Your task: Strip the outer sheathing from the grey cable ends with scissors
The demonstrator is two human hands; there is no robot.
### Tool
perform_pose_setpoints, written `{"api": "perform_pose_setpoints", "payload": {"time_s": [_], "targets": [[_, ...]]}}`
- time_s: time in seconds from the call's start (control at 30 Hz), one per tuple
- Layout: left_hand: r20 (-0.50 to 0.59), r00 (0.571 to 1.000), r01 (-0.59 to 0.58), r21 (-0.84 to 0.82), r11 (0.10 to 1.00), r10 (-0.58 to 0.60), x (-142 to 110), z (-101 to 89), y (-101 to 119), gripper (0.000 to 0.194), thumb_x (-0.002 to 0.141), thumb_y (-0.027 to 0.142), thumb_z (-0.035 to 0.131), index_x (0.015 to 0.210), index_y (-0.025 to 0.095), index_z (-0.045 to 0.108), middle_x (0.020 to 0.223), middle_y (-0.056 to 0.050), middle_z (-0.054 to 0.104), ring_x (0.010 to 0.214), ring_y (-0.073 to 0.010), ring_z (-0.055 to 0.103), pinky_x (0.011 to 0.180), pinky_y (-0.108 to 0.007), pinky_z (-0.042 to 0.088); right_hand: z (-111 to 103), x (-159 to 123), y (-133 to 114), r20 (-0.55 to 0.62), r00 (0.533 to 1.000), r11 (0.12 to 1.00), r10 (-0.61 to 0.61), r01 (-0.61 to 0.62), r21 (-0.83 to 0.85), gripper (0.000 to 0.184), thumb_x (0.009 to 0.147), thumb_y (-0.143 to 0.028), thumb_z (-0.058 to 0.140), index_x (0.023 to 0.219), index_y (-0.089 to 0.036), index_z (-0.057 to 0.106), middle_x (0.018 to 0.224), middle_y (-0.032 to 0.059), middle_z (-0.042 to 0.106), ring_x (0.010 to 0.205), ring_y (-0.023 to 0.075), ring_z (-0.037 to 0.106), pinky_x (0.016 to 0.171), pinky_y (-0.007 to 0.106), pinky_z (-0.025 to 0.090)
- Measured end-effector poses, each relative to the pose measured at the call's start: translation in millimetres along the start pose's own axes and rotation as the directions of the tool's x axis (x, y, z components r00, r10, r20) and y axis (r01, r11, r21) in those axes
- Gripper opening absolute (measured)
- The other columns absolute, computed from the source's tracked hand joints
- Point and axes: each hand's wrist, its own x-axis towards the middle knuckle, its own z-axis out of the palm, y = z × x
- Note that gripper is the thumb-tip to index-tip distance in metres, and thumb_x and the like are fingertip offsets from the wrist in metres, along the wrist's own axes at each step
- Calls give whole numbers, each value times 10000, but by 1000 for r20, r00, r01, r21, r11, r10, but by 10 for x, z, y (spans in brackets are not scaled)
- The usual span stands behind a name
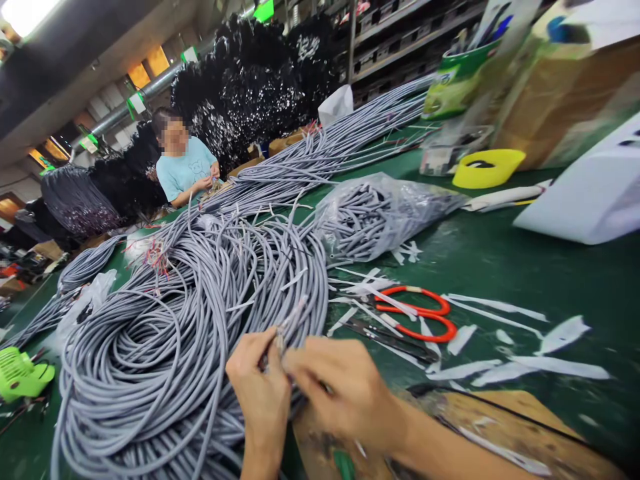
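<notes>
My left hand (pixel 261 383) is closed, its thumb and forefinger pinching the end of a grey cable (pixel 287 323) with a pale, frayed-looking tip. My right hand (pixel 345 383) comes in from the right, fingertips pressed together against my left fingers at that cable end. What those right fingertips grip is blurred and hidden. Just beyond and left of both hands lies a big coil of grey cables (pixel 145 347) on the green table (pixel 560 280). Scissors with red-orange handles (pixel 440 320) rest right of the coil, among white strips (pixel 560 367).
A clear bag of short grey cable pieces (pixel 365 220) lies behind the scissors. Yellow tape roll (pixel 487 168), green pen cup (pixel 457 80) and cardboard box (pixel 555 100) stand back right. A brown board (pixel 520 420) lies under my right forearm. Another person (pixel 185 167) sits across the table.
</notes>
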Motion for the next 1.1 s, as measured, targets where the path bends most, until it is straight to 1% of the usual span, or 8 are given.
{"api": "perform_pose_setpoints", "payload": {"time_s": [0.07,0.1,0.17,0.23,0.3,0.43,0.87,1.1], "targets": [[13,998,66,21,998,-66,19,25,-7,166,735,101,544,746,157,700,667,-53,682,597,-165,619,587,-252,484,-18,-3,-79,21,983,979,-183,181,92,434,915,-193,308,544,-201,535,391,-35,431,369,100,408,398,252,295],[15,995,98,10,995,-98,31,27,-8,162,747,120,537,738,152,696,656,-53,675,587,-163,610,573,-248,474,-27,-1,-95,13,983,977,-185,183,107,424,914,-188,311,555,-202,537,396,-36,437,377,100,414,408,253,303],[24,988,156,-41,987,-155,53,8,-5,190,781,164,505,724,141,685,627,-46,656,567,-158,590,548,-236,453,-42,9,-62,-31,999,999,-11,12,49,330,896,-158,365,634,-189,564,472,-16,520,437,104,476,461,244,356],[45,978,207,-90,974,-203,64,-29,5,243,809,205,469,699,134,673,564,-27,621,509,-144,551,497,-221,420,-47,18,35,-97,976,977,196,-203,-66,238,872,-148,424,694,-169,580,560,14,585,505,116,530,515,238,390],[71,970,240,-110,964,-234,59,-64,13,282,824,244,446,696,130,670,526,-14,589,478,-138,522,468,-216,392,-44,23,136,-118,957,942,267,-285,-181,218,862,-175,458,692,-162,594,570,20,594,527,129,542,524,241,386],[101,968,243,-145,959,-230,27,-85,3,298,836,280,438,728,125,669,593,-37,623,561,-165,570,519,-232,416,-28,30,205,-105,967,920,234,-255,-299,278,872,-215,450,666,-160,627,549,21,589,541,143,532,559,257,369],[116,978,186,-107,977,-174,-6,-87,29,275,841,238,444,728,121,665,637,-60,647,587,-167,576,560,-236,434,-68,59,192,-94,974,916,205,-225,-334,260,850,-197,491,647,-158,649,543,24,596,555,148,489,569,261,344],[160,976,163,-97,982,-147,4,-96,36,266,834,218,448,724,126,671,637,-63,654,595,-171,584,568,-235,436,-56,51,209,-30,970,946,240,-241,-216,270,848,-203,470,652,-161,651,550,29,603,552,154,511,544,263,379]]}}
